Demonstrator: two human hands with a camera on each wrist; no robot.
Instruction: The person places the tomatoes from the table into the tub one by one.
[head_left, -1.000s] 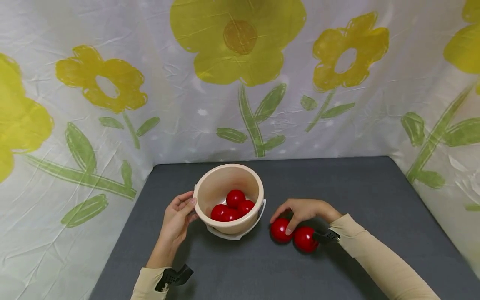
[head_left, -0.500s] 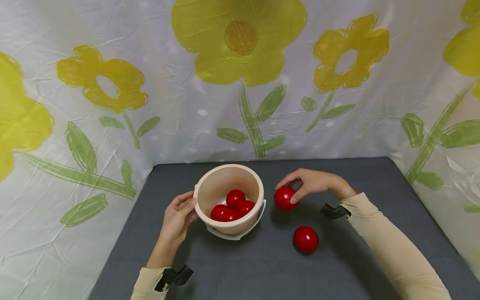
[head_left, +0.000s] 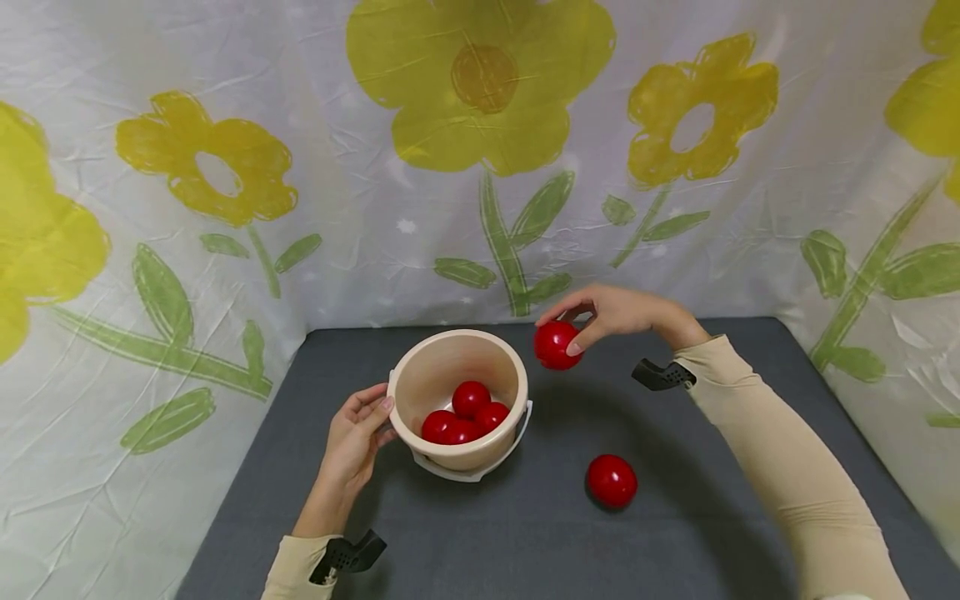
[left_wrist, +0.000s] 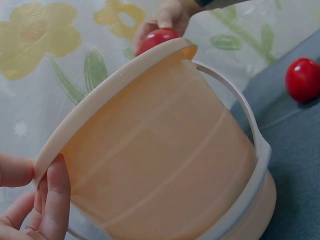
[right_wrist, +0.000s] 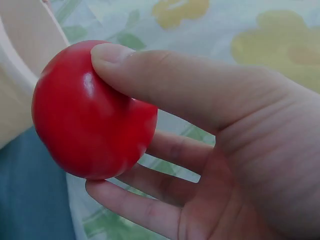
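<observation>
A cream bucket (head_left: 459,450) with a white handle (left_wrist: 240,200) stands left of centre on the table. Several glossy red balls (head_left: 471,400) lie inside it. My left hand (head_left: 352,437) pinches its rim, thumb on one side and fingers on the other, as the left wrist view shows (left_wrist: 45,195). My right hand (head_left: 618,312) holds another red ball (head_left: 555,346) between thumb and fingers, raised above the table to the right of the bucket's far rim. In the right wrist view this ball (right_wrist: 90,115) looks smooth and slightly uneven in shape.
One more red ball (head_left: 612,481) lies on the dark grey table (head_left: 525,542), right of the bucket. A pale curtain (head_left: 360,233) printed with yellow flowers hangs behind and along the sides. Each wrist wears a black camera mount (head_left: 663,375).
My right hand has lifted one red ball off the table from beside the other and carried it up and away from me. My left hand and the bucket have stayed put.
</observation>
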